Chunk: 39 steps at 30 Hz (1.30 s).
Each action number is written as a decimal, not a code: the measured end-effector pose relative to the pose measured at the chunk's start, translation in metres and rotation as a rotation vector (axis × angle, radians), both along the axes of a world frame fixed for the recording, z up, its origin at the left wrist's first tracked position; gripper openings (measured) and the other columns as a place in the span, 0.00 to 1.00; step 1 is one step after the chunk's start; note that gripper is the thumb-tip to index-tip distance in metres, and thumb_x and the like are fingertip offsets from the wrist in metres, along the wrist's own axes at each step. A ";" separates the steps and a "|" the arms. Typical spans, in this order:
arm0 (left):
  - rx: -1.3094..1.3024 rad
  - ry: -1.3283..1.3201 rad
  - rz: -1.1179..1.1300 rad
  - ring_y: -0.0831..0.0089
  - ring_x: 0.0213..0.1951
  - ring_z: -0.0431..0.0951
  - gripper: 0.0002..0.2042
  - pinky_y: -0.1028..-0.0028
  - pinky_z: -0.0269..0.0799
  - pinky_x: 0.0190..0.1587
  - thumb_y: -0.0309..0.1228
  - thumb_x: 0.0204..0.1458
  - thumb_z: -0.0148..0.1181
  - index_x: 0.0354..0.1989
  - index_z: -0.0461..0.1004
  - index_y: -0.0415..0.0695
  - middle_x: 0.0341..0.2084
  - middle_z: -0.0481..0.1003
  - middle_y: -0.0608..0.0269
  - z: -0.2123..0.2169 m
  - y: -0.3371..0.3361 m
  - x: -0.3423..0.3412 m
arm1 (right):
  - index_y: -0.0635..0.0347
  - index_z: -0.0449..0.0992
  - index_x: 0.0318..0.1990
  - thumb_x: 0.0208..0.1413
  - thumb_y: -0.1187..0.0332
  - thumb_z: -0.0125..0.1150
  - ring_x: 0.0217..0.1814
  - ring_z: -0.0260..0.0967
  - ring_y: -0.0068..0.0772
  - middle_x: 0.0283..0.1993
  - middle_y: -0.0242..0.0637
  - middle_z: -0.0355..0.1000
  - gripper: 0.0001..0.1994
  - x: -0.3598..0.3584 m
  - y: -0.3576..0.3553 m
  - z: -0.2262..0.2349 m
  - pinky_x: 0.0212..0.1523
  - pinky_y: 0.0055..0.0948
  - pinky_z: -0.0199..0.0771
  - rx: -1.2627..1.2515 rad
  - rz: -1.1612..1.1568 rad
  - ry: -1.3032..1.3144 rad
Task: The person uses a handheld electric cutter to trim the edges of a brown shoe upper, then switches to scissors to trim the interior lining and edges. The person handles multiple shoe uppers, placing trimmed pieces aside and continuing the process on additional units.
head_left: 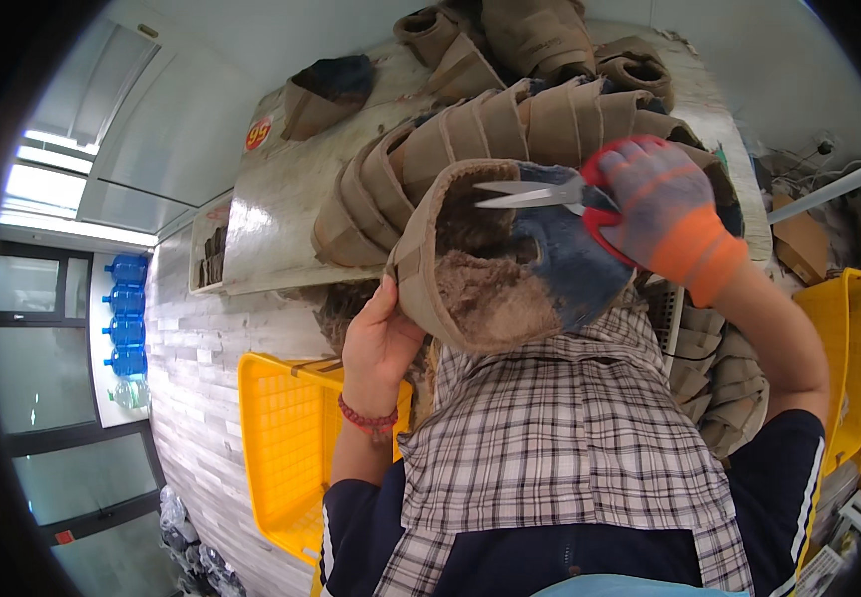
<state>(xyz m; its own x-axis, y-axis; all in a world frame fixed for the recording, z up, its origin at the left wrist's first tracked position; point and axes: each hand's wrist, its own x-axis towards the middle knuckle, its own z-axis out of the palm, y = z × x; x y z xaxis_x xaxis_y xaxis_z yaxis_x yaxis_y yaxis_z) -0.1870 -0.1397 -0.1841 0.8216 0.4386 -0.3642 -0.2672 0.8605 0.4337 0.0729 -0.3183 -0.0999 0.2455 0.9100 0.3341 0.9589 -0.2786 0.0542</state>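
Observation:
My bare left hand (381, 343), with a red bead bracelet at the wrist, grips the left side of a brown fur-lined boot upper (498, 303). Its opening faces me, showing shaggy brown lining and a dark blue section on the right. In a grey and orange glove, my right hand (664, 214) is closed round the red handles of a pair of scissors (535, 194). The blades are slightly apart and point left, over the opening of the upper. Whether they touch the lining I cannot tell. Behind, a curved row of nested brown uppers (450, 139) lies on the worktable (271, 234).
A single upper (326, 95) lies at the table's far left, and more are piled at the back. Yellow plastic crates (281, 468) stand at my left and right. Blue water bottles (127, 328) line the left wall. A checked apron (560, 428) covers my front.

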 end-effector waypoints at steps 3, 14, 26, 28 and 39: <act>0.196 -0.084 -0.001 0.64 0.56 0.66 0.20 0.64 0.59 0.59 0.31 0.58 0.49 0.58 0.60 0.39 0.54 0.67 0.58 0.022 -0.020 0.011 | 0.57 0.71 0.40 0.40 0.61 0.71 0.41 0.65 0.20 0.36 0.27 0.68 0.20 -0.028 -0.041 -0.014 0.45 0.25 0.66 0.337 -0.154 1.324; 1.838 -0.065 -0.186 0.61 0.58 0.62 0.14 0.65 0.57 0.57 0.41 0.57 0.50 0.43 0.70 0.43 0.52 0.68 0.52 0.042 -0.018 0.144 | 0.66 0.64 0.53 0.50 0.73 0.60 0.46 0.70 0.31 0.46 0.40 0.70 0.22 -0.084 -0.095 -0.035 0.47 0.29 0.71 1.240 -0.475 1.364; 1.844 0.327 -0.694 0.70 0.49 0.70 0.19 0.74 0.61 0.53 0.43 0.56 0.49 0.48 0.72 0.42 0.46 0.73 0.60 0.027 0.121 0.244 | 0.65 0.70 0.46 0.46 0.72 0.65 0.40 0.71 0.32 0.41 0.37 0.73 0.18 0.060 -0.041 -0.113 0.44 0.26 0.71 1.332 -0.091 1.466; 1.798 0.334 -0.685 0.71 0.49 0.70 0.19 0.74 0.61 0.53 0.42 0.56 0.49 0.49 0.71 0.43 0.46 0.73 0.61 0.023 0.123 0.239 | 0.63 0.72 0.45 0.49 0.71 0.63 0.44 0.70 0.32 0.42 0.38 0.73 0.15 0.091 -0.030 -0.149 0.47 0.28 0.72 1.366 -0.104 1.538; 1.657 0.720 -0.073 0.70 0.53 0.68 0.22 0.72 0.60 0.55 0.41 0.55 0.52 0.54 0.67 0.38 0.51 0.70 0.56 0.041 0.198 0.052 | 0.63 0.68 0.43 0.58 0.73 0.53 0.49 0.67 0.27 0.45 0.37 0.68 0.08 0.123 -0.044 -0.249 0.51 0.25 0.68 1.383 -0.234 1.282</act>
